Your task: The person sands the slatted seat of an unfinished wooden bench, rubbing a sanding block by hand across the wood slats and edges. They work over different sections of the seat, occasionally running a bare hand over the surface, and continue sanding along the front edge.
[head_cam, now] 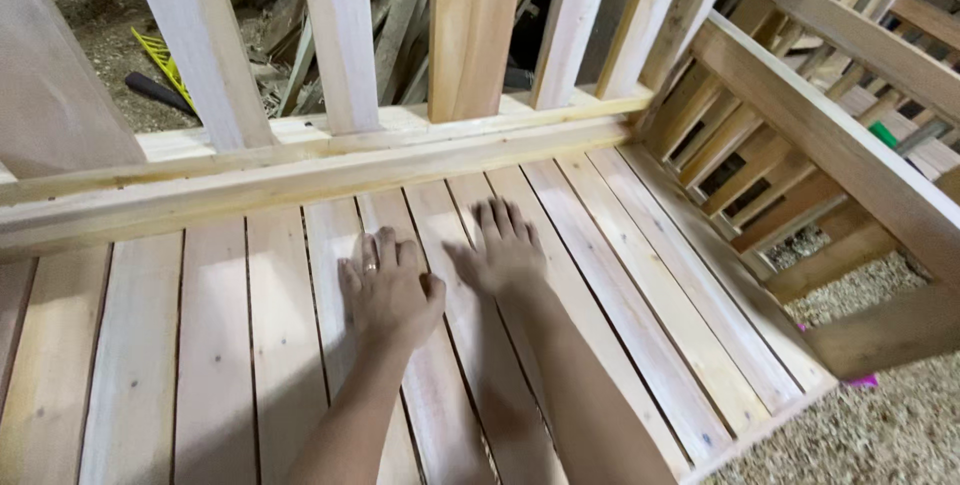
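Hands flat on the seat slats of a bare wooden bench, nothing gripped. Left hand and right hand lie palm-down, fingers loose, side by side. Slats run lengthwise from the near edge toward the back rail.

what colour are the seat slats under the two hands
Pale, unfinished wood, light tan with pinkish streaks. The seat slats show best in the head view.

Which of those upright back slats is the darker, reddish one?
The third upright slat from the left, straight above the right hand. It is a warm orange-brown, while the slats on either side are pale, almost white wood.
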Demonstrator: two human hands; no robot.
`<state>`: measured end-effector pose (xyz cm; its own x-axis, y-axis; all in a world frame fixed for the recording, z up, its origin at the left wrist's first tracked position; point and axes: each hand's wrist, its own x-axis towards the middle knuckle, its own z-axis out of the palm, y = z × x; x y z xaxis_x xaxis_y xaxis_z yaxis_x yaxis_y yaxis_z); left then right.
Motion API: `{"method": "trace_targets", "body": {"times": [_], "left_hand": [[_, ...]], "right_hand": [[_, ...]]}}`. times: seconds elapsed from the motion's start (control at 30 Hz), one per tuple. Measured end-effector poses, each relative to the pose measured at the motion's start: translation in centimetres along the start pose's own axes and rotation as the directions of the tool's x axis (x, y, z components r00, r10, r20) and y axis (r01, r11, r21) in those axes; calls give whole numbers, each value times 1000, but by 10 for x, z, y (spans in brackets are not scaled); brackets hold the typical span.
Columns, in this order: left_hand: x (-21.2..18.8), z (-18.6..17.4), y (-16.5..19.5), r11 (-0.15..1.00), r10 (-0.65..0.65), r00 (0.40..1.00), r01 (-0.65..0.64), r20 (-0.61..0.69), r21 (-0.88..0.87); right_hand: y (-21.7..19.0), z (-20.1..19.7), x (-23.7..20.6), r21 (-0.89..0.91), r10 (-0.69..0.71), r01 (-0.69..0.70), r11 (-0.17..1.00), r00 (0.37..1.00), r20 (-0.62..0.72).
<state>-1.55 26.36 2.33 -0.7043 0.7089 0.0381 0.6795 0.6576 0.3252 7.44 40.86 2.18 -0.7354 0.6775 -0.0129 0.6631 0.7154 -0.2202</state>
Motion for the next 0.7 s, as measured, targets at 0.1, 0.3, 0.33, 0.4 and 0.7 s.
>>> {"method": "trace_targets", "body": {"times": [0.1,0.3,0.33,0.4,0.7], "left_hand": [[0,2,-3,1000,-7,1000,7,20,-10],[1,10,-7,999,42,999,-41,-32,28],[3,12,-7,999,40,999,-39,-32,35],[3,15,-8,999,36,999,-35,-34,38],[7,20,-12,998,44,998,-42,-54,38]], "right_hand": [[5,3,-28,24,-65,66,998,998,-26],[75,36,-262,-353,-211,185,917,977,-38],[81,42,-283,-487,-255,168,857,960,-118],[84,45,-303,-530,-297,142,836,929,-220],[46,7,-61,50,10,-3,999,992,-127]]}}
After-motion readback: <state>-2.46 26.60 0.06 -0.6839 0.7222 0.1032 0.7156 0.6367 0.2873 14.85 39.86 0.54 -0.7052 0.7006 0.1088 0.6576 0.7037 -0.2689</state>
